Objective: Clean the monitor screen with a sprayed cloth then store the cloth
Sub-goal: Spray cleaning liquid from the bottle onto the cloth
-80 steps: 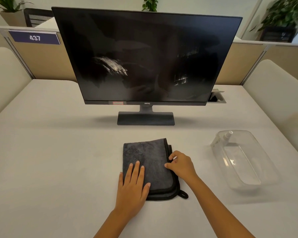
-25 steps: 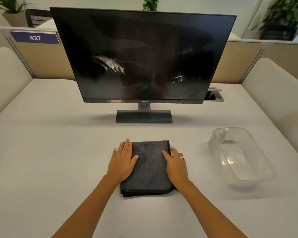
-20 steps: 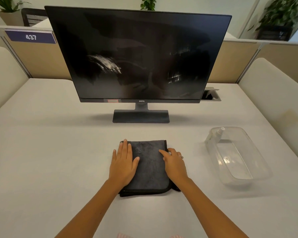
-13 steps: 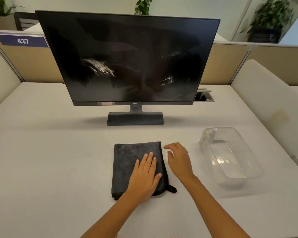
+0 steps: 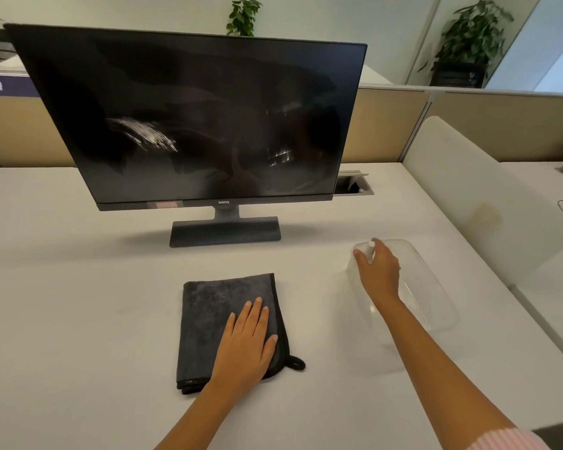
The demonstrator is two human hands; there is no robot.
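Grey microfibre, folded into a thick pad, the cloth (image 5: 223, 323) lies flat on the worktop (image 5: 78, 303) in front of the monitor (image 5: 189, 118). The left hand (image 5: 246, 344) rests on its near right part, fingers (image 5: 252, 315) straight and close together, palm down. The right hand (image 5: 379, 271) reaches over the far end of the clear tub (image 5: 436, 297) to the right, its fingers curled round the white-capped spray bottle (image 5: 369, 248) that stands or leans there; how firmly they hold it cannot be told, since the bottle is see-through and mostly hidden by the hand.

Smears show on the dark screen, so the wiping looks not yet done, and the bottle appears to be wanted first.

Risks from here, as a judgement:
- The tub looks light. Lifting the bottle against its wall could drag or tip it.
- A clear, smooth bottle taken by the neck may slip or swing and strike the tub rim.
- The nozzle's direction is hard to read; sprayed blind, mist could land on the worktop or straight on the screen instead of the cloth.
- Too much liquid on the pad could run down the panel toward the lower bezel.
- Hard pressure while wiping may rock the monitor on its narrow stand (image 5: 225, 232).
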